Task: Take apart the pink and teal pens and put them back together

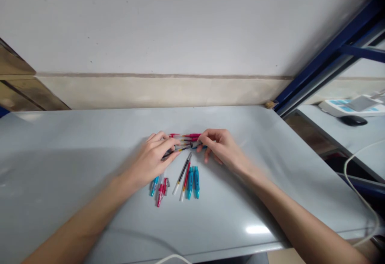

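Observation:
My left hand [158,150] is closed around a dark pen part, from which an ink refill [185,148] points right. My right hand [219,147] pinches a short dark pen barrel [195,145] at the refill's tip. Whether the two touch I cannot make out. Just behind them lie red pen pieces [192,135] and more refills, partly covered by my fingers. Nearer to me are a black refill [182,174], a red refill [185,181] and two blue pen barrels [193,182]. Blue [154,185] and red [160,193] clear-ended pen parts rest below my left hand.
The grey table [90,131] runs back to a wall [168,91]. A blue metal frame [319,51] stands at the right. Beyond it are a black mouse [353,120] and a white device [357,105]. A white cable [357,185] loops by the right edge.

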The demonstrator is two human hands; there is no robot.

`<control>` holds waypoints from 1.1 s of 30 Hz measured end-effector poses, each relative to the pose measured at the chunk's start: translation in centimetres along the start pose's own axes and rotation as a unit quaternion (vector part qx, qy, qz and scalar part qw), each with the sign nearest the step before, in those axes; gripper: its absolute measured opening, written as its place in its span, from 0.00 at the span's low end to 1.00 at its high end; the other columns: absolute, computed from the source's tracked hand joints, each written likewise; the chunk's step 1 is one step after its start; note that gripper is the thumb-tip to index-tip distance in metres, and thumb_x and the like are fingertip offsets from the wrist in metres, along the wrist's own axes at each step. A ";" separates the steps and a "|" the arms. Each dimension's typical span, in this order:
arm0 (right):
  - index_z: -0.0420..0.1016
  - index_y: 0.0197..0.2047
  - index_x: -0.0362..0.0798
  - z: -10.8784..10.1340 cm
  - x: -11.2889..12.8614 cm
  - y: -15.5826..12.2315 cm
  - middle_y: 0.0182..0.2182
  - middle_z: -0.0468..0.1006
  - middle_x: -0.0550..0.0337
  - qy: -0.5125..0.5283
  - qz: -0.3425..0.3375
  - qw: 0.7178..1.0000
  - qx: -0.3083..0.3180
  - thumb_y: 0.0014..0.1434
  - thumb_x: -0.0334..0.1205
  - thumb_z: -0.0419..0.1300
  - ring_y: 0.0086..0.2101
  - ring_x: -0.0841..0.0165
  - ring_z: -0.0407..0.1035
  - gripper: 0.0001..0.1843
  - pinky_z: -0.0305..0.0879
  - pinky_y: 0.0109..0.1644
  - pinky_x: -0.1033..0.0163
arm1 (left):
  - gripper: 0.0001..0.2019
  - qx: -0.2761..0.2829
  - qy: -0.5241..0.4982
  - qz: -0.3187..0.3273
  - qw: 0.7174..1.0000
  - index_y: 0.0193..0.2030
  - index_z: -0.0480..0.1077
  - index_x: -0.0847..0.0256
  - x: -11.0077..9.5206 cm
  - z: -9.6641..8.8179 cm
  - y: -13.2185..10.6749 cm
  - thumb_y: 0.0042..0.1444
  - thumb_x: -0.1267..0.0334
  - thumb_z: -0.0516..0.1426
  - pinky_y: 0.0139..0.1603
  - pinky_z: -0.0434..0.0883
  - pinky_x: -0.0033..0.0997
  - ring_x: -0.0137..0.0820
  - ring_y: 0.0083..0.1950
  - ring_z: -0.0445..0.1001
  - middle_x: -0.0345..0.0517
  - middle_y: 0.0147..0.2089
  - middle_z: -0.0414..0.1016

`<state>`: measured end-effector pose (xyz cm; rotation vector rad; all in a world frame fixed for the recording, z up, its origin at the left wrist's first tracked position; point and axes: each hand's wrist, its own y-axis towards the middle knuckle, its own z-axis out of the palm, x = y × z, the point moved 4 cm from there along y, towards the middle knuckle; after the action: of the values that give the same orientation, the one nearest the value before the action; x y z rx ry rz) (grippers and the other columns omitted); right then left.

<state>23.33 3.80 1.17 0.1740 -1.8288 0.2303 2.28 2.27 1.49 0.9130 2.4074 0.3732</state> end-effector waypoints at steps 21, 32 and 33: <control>0.75 0.33 0.47 -0.4 1.2 -0.5 0.29 0.75 0.62 -0.276 -0.149 0.949 0.044 0.60 0.35 0.65 0.27 0.72 0.63 0.04 0.57 0.33 0.65 | 0.05 0.021 0.059 0.013 0.998 0.46 0.75 0.58 0.5 0.4 0.1 0.66 0.67 0.58 0.52 0.69 0.42 0.38 0.51 0.69 0.46 0.46 0.76; 0.74 0.36 0.48 0.4 1.0 -0.9 0.35 0.73 0.60 -0.356 -0.204 0.911 0.037 0.64 0.31 0.59 0.30 0.71 0.64 0.05 0.58 0.36 0.64 | 0.04 0.019 0.038 0.006 0.999 0.45 0.74 0.57 0.7 0.5 0.2 0.66 0.66 0.58 0.52 0.69 0.42 0.38 0.50 0.69 0.45 0.46 0.76; 0.74 0.36 0.48 0.6 1.1 -1.1 0.35 0.73 0.60 -0.344 -0.214 0.914 0.039 0.64 0.30 0.58 0.30 0.71 0.64 0.06 0.58 0.36 0.64 | 0.04 0.022 0.038 0.002 0.999 0.45 0.74 0.58 0.7 0.5 0.2 0.67 0.66 0.58 0.52 0.69 0.42 0.38 0.50 0.69 0.45 0.46 0.76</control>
<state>22.72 2.62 2.18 0.7846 -2.4140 -0.0877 2.23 2.94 0.92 0.9375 2.4924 0.3642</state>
